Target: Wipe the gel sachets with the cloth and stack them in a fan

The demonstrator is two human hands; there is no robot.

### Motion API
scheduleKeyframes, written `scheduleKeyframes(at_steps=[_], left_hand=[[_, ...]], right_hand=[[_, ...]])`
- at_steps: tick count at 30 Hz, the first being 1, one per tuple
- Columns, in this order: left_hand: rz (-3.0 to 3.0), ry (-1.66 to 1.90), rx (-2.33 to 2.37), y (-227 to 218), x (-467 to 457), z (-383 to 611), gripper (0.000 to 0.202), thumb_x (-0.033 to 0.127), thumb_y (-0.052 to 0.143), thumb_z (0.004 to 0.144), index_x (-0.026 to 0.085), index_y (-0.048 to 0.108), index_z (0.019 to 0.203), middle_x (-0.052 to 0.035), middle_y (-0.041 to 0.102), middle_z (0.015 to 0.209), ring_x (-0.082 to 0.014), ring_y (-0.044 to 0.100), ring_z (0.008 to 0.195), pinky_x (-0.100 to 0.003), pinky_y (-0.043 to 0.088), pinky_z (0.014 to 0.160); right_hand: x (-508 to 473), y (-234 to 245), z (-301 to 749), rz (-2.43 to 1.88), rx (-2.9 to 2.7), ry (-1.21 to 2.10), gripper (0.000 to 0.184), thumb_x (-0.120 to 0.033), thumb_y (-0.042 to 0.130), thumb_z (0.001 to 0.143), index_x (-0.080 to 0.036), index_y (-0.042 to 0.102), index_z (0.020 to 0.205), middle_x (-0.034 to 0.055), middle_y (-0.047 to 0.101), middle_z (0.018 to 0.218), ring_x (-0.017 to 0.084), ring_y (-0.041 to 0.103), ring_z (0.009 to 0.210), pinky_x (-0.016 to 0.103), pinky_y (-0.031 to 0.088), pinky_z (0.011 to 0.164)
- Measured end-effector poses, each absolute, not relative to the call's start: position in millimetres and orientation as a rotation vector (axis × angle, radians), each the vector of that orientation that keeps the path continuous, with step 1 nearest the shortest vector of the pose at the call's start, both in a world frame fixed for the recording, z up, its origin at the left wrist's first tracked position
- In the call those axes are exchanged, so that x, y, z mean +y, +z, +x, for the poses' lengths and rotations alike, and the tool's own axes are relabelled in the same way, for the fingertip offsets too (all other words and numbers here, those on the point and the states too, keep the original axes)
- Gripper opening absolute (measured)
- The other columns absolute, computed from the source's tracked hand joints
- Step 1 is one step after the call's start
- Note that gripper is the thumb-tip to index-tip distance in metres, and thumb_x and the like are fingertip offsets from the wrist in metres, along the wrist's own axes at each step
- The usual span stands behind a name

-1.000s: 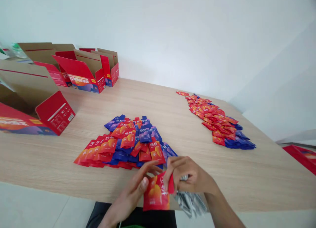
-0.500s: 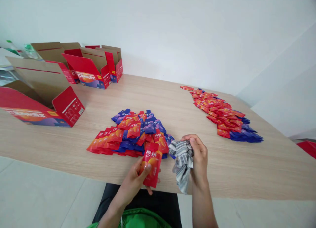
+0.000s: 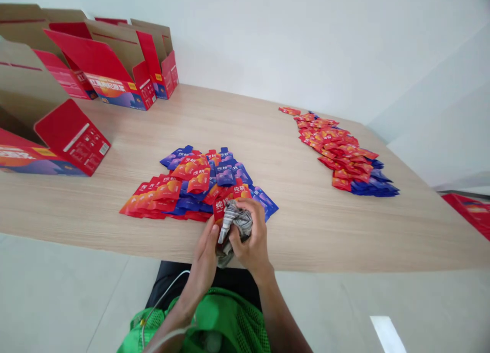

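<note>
At the near edge of the wooden table [image 3: 306, 225], my right hand [image 3: 250, 241] is closed on a bunched grey striped cloth [image 3: 235, 223] and presses it onto a red sachet [image 3: 219, 208]. My left hand [image 3: 206, 253] grips that sachet from below, and the cloth hides most of it. Just beyond my hands lies a fanned pile of red and blue sachets [image 3: 195, 187].
A second pile of red and blue sachets [image 3: 342, 156] lies at the far right of the table. Open red cardboard boxes [image 3: 115, 67] stand at the back left, one more open box [image 3: 49, 139] nearer on the left. A red box [image 3: 469, 210] sits off the table's right.
My right hand brought the cloth from the right onto the sachet in my left hand. The camera tilted down and moved closer to the table.
</note>
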State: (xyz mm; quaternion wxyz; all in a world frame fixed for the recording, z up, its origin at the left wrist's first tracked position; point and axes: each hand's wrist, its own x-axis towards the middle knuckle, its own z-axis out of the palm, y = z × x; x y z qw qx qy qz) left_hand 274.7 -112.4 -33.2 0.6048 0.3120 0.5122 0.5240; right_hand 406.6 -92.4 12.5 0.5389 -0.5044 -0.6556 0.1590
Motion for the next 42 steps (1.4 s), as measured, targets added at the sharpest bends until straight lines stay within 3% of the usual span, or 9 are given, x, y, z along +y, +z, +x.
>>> scheduleKeyframes(at_steps=[5, 10, 15, 19, 25, 34, 42], left_hand=[[0.831, 1.158, 1.397, -18.1, -106.6, 281.2, 0.057, 0.06, 0.065, 0.097, 0.018, 0.074, 0.135, -0.0134, 0.073, 0.151, -0.0339, 0.062, 0.147, -0.048, 0.042, 0.129], [0.96, 1.156, 1.367, -18.8, -105.6, 281.0, 0.069, 0.072, 0.051, 0.102, 0.02, 0.07, 0.144, -0.0123, 0.073, 0.151, -0.0333, 0.061, 0.149, -0.048, 0.044, 0.127], [1.122, 1.122, 1.19, -14.0, -111.3, 283.4, 0.081, 0.08, 0.042, 0.104, 0.018, 0.069, 0.149, -0.014, 0.073, 0.15, -0.0328, 0.061, 0.149, -0.049, 0.043, 0.129], [1.143, 1.113, 1.162, -15.0, -114.7, 287.2, 0.084, 0.082, 0.042, 0.103, 0.017, 0.066, 0.152, -0.0161, 0.068, 0.157, -0.033, 0.058, 0.152, -0.048, 0.04, 0.131], [0.944, 1.141, 1.314, -20.5, -113.9, 281.2, 0.107, 0.096, 0.044, 0.091, 0.015, 0.055, 0.161, -0.0186, 0.06, 0.165, -0.0377, 0.047, 0.159, -0.053, 0.033, 0.134], [1.089, 1.08, 1.151, -17.9, -123.9, 283.5, 0.09, 0.085, 0.041, 0.101, 0.016, 0.061, 0.155, -0.0177, 0.06, 0.164, -0.0361, 0.039, 0.165, -0.055, 0.024, 0.138], [0.882, 1.108, 1.274, -27.9, -112.6, 274.3, 0.105, 0.091, 0.044, 0.094, 0.017, 0.042, 0.168, -0.0182, 0.043, 0.177, -0.0375, 0.031, 0.168, -0.057, 0.016, 0.139]], right_hand=[[-95.4, 2.5, 410.4, -1.114, -1.644, 0.397, 0.036, -0.014, 0.062, 0.089, -0.027, 0.065, 0.123, 0.0079, 0.066, 0.12, 0.026, 0.069, 0.112, 0.042, 0.059, 0.099], [-101.1, -2.1, 405.9, -1.069, -1.694, 0.4, 0.038, -0.009, 0.062, 0.087, -0.028, 0.068, 0.119, 0.0053, 0.062, 0.115, 0.022, 0.069, 0.101, 0.036, 0.062, 0.088], [-91.6, 4.4, 408.8, -1.142, -1.557, 0.326, 0.036, -0.007, 0.062, 0.089, -0.027, 0.068, 0.118, 0.0059, 0.059, 0.114, 0.023, 0.067, 0.105, 0.039, 0.061, 0.091], [-88.3, 8.5, 408.6, -1.21, -1.464, 0.283, 0.031, -0.008, 0.062, 0.089, -0.026, 0.07, 0.113, 0.0065, 0.059, 0.113, 0.024, 0.065, 0.104, 0.039, 0.06, 0.09], [-108.0, 3.9, 397.6, -1.183, -1.575, 0.48, 0.033, -0.006, 0.06, 0.084, -0.025, 0.071, 0.108, 0.0047, 0.06, 0.105, 0.021, 0.067, 0.094, 0.033, 0.061, 0.082], [-85.9, 15.1, 411.6, -1.24, -1.489, 0.302, 0.031, -0.008, 0.058, 0.087, -0.026, 0.069, 0.109, 0.0061, 0.061, 0.108, 0.024, 0.066, 0.103, 0.039, 0.06, 0.091], [-94.0, 15.3, 408.5, -1.145, -1.707, 0.595, 0.03, -0.008, 0.058, 0.084, -0.026, 0.071, 0.105, 0.0042, 0.062, 0.107, 0.021, 0.067, 0.096, 0.034, 0.06, 0.085]])
